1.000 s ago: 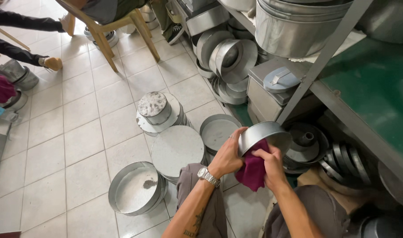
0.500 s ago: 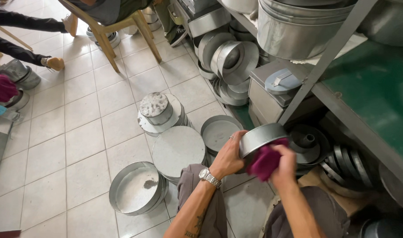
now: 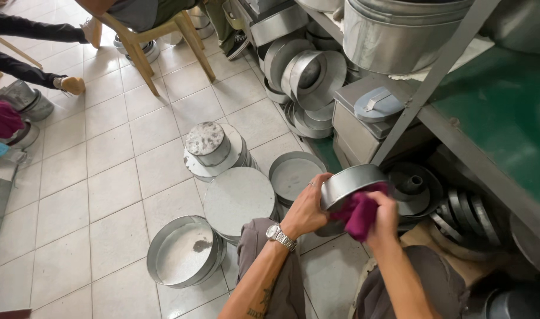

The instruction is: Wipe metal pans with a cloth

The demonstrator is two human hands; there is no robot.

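My left hand (image 3: 308, 207), with a silver watch on the wrist, grips the rim of a round metal cake pan (image 3: 348, 182) held tilted over my knees. My right hand (image 3: 383, 215) presses a magenta cloth (image 3: 358, 214) against the inside of that pan. I am seated low, both knees in grey trousers below the hands.
On the tiled floor stand an upturned stack of round pans (image 3: 239, 198), a stepped stack (image 3: 214, 147), an open pan (image 3: 184, 251) at front left and another (image 3: 296, 174) by the shelf. A metal shelf frame (image 3: 435, 77) with tins rises on the right. A wooden chair (image 3: 157, 44) and another person's legs are behind.
The right hand with the cloth has slid from the pan's left side toward its lower right. The pan has tipped slightly in my left hand.
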